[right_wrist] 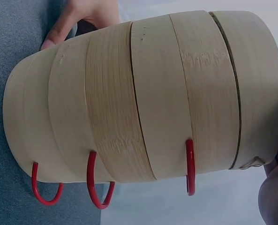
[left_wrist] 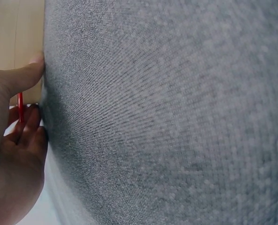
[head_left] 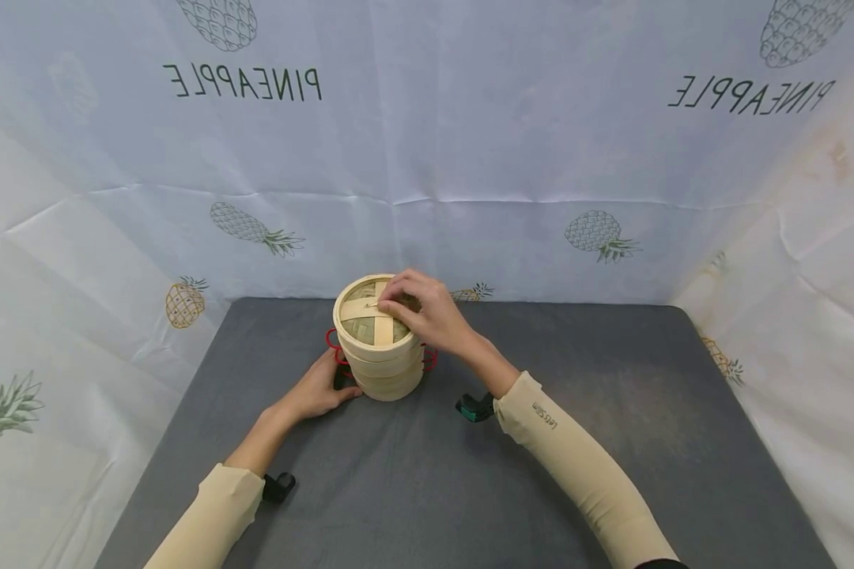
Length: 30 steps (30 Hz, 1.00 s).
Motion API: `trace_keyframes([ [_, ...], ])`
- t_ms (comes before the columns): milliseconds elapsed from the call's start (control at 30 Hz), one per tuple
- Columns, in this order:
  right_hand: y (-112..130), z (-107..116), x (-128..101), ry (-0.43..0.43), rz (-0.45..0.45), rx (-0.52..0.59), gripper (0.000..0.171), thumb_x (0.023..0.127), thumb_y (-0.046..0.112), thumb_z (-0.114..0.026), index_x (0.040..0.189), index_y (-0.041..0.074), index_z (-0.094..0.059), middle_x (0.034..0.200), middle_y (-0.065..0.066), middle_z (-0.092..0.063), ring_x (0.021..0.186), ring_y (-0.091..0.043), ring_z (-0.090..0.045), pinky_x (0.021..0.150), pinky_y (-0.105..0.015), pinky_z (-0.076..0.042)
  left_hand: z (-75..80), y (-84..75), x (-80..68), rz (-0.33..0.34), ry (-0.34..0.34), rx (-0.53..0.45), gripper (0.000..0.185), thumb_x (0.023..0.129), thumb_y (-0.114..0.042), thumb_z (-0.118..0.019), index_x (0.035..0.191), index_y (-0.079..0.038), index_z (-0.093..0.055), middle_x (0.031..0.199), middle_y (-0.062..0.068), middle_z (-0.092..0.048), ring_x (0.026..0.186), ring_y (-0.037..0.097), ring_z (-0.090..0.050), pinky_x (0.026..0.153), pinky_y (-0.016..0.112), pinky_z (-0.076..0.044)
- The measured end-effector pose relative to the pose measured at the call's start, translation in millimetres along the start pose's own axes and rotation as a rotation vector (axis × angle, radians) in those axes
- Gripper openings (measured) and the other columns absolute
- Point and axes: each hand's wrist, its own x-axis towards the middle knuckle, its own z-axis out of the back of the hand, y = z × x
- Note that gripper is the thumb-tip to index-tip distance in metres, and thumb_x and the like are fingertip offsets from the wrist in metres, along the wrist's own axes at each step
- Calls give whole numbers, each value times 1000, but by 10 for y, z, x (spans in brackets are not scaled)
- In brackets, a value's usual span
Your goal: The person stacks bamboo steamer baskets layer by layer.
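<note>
A stack of bamboo steamer baskets [head_left: 387, 375] with red wire handles [head_left: 332, 341] stands on the grey table at centre back. A woven lid [head_left: 359, 324] sits on top. My right hand [head_left: 387, 300] rests on the lid and pinches the small loop at its middle. My left hand [head_left: 338, 383] holds the lowest basket at its left side, the thumb [left_wrist: 24, 72] pressed on the bamboo wall and the fingers by a red handle [left_wrist: 20, 108]. The right wrist view shows the stack [right_wrist: 153, 93] side on, with the lid [right_wrist: 260, 84] seated and the left fingers [right_wrist: 78, 18] behind it.
A grey cloth covers the table [head_left: 612, 442]. A white backdrop [head_left: 470, 158] printed with pineapples encloses the back and both sides. A green camera mount [head_left: 475, 407] sits at my right wrist and a black one [head_left: 279, 486] at my left.
</note>
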Motion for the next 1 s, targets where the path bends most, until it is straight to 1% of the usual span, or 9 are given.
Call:
trace_keyframes([
  [100, 1, -2, -8, 2, -7, -5, 8, 99, 11, -79, 105, 5, -80, 112, -11, -75, 102, -23, -72, 88, -33, -60, -4, -2, 0, 10, 7, -5, 82, 86, -25, -94, 155, -18, -51, 140, 9, -61, 129, 28, -63, 108, 56, -55],
  [200, -4, -5, -14, 2, -4, -8, 8, 99, 11, -79, 105, 5, -80, 112, -11, -75, 102, -23, -71, 88, -33, -60, -8, 3, -3, 10, 7, -9, 83, 86, -25, -94, 156, -18, -50, 141, 9, -61, 129, 27, -63, 107, 56, -55],
  [367, -14, -17, -17, -1, 5, -9, 8, 99, 10, -79, 105, 5, -80, 112, -11, -75, 103, -24, -71, 89, -34, -60, -6, -10, -10, 5, -1, -25, 80, 86, -24, -94, 154, -18, -52, 139, 8, -61, 127, 27, -64, 106, 56, -54],
  [500, -7, -21, -21, -2, 3, -12, 7, 99, 10, -79, 104, 5, -80, 111, -11, -75, 104, -24, -71, 90, -35, -60, -9, -17, -6, 5, -5, -27, 82, 84, -23, -95, 154, -18, -53, 140, 10, -61, 128, 29, -63, 107, 58, -54],
  [633, 4, -15, -28, -5, 3, -21, 7, 99, 10, -79, 104, 6, -80, 111, -11, -75, 102, -24, -71, 88, -34, -60, -5, -34, -1, -3, -8, -23, 80, 84, -23, -95, 152, -18, -54, 139, 9, -62, 128, 29, -64, 106, 56, -54],
  [833, 11, -20, -34, -10, 8, -23, 8, 99, 10, -78, 105, 6, -80, 111, -11, -74, 100, -23, -71, 85, -32, -59, -1, -55, -10, -33, -33, -17, 80, 83, -19, -96, 151, -17, -54, 137, 8, -63, 124, 28, -66, 102, 52, -56],
  [933, 4, -27, -36, -14, 11, -26, 8, 99, 10, -78, 105, 6, -80, 111, -11, -74, 101, -23, -71, 87, -32, -59, 11, -88, -26, -60, -50, -8, 79, 85, -23, -95, 152, -17, -54, 137, 8, -63, 123, 26, -65, 102, 47, -55],
  [1000, 1, -31, -38, -16, 12, -24, 8, 99, 10, -78, 105, 5, -81, 111, -11, -75, 102, -23, -71, 90, -33, -60, 53, -155, -40, -87, -51, -19, 79, 87, -25, -94, 153, -13, -53, 137, 12, -63, 122, 27, -64, 101, 44, -55],
])
